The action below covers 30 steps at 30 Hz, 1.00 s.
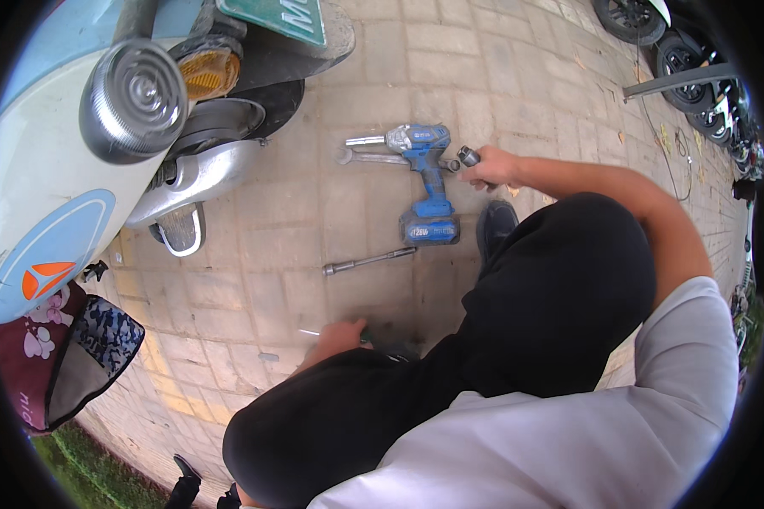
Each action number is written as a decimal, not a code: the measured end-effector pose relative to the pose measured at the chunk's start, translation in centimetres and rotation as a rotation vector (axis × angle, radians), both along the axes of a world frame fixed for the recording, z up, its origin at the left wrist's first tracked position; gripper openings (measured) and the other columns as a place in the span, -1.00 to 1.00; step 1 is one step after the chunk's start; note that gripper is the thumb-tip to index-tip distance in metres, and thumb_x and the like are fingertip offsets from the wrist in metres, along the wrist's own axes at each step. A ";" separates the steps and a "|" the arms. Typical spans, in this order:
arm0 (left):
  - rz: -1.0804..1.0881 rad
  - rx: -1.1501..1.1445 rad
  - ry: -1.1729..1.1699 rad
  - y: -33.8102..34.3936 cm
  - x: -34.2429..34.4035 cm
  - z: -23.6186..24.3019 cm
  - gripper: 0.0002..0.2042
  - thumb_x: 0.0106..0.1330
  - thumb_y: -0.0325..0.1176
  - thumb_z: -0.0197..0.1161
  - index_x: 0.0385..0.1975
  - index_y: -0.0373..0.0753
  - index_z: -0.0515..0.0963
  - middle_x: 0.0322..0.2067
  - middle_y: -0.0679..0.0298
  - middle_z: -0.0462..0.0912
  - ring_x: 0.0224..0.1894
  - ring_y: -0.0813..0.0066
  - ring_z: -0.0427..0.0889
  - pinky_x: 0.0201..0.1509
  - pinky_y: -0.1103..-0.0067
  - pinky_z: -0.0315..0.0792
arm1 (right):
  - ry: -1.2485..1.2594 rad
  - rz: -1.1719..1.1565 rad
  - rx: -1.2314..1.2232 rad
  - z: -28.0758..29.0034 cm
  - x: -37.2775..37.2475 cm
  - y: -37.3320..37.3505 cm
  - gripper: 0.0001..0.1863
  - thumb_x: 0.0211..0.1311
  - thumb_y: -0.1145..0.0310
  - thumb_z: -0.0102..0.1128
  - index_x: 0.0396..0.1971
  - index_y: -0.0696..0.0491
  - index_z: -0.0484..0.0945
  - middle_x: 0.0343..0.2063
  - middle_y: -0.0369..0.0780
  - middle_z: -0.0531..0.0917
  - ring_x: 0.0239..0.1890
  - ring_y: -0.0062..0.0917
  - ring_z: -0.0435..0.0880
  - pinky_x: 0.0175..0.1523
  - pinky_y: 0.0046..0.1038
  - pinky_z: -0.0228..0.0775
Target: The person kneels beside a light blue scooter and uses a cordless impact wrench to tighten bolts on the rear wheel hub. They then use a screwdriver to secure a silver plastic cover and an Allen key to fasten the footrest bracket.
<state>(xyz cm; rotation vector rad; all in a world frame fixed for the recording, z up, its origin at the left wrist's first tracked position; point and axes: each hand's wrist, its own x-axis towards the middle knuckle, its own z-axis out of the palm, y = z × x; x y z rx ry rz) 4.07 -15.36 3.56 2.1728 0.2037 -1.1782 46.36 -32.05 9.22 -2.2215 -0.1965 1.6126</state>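
Note:
My right hand [497, 167] is closed around a dark metal tool with a socket-like round end [468, 156]. Just left of it, a blue cordless impact wrench [429, 170] lies on the paving, a long socket on its nose. A metal wrench [373, 158] lies partly under the impact wrench. Nearer me is a metal extension bar [369, 260], flat on the bricks. Low in the picture, my left hand [339, 338] is closed around a screwdriver [364, 336]; its thin shaft and a bit of green handle show, the rest is hidden.
A light blue and white scooter [68, 170] stands at the left, with a maroon cover [51, 356] below it. My shoe [496, 225] is beside the impact wrench. Parked two-wheelers [688, 72] and a grey metal bar [679, 82] are at the far right. Another person's shoe [187, 465] shows lower left.

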 end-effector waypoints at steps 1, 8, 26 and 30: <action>0.091 -0.041 -0.039 0.6 0.1 0.4 -0.56 0.16 -0.05 0.15 -0.10 -0.26 0.52 -0.19 -0.04 0.62 -0.16 0.09 0.63 -0.07 0.30 0.48 | 0.072 -0.180 0.082 -2.0 -0.9 -0.2 -0.72 0.08 0.22 0.34 -0.38 0.11 0.53 -0.45 -0.24 0.58 -0.43 -0.50 0.54 -0.29 -0.40 0.39; 1.100 -0.510 0.136 5.1 3.1 8.3 -0.56 0.20 -0.02 0.20 -0.19 -0.34 0.52 -0.31 0.31 0.55 -0.23 0.49 0.48 -0.08 0.56 0.37 | 0.469 -0.579 0.369 -9.0 -3.0 -0.9 -0.64 0.14 0.31 0.35 -0.13 0.12 0.47 -0.29 -0.25 0.59 -0.29 -0.49 0.56 -0.20 -0.43 0.42; 0.003 0.512 -0.141 1.1 14.9 2.6 -0.72 -0.03 -0.12 0.37 -0.34 -0.05 0.59 -0.35 0.18 0.59 -0.24 0.17 0.64 -0.29 0.29 0.50 | 0.463 -0.641 0.619 -1.0 4.1 1.1 -0.71 -0.03 0.42 0.43 -0.29 0.13 0.58 -0.35 -0.24 0.62 -0.30 -0.46 0.60 -0.19 -0.35 0.45; -0.200 0.497 -0.420 2.8 13.0 -2.8 -0.79 0.01 -0.16 0.31 -0.36 -0.02 0.56 -0.37 0.25 0.52 -0.21 0.22 0.58 -0.32 0.31 0.46 | 0.134 -0.650 0.393 2.9 2.6 0.9 -0.74 -0.08 0.43 0.44 -0.35 0.14 0.60 -0.40 -0.23 0.62 -0.35 -0.49 0.58 -0.22 -0.41 0.43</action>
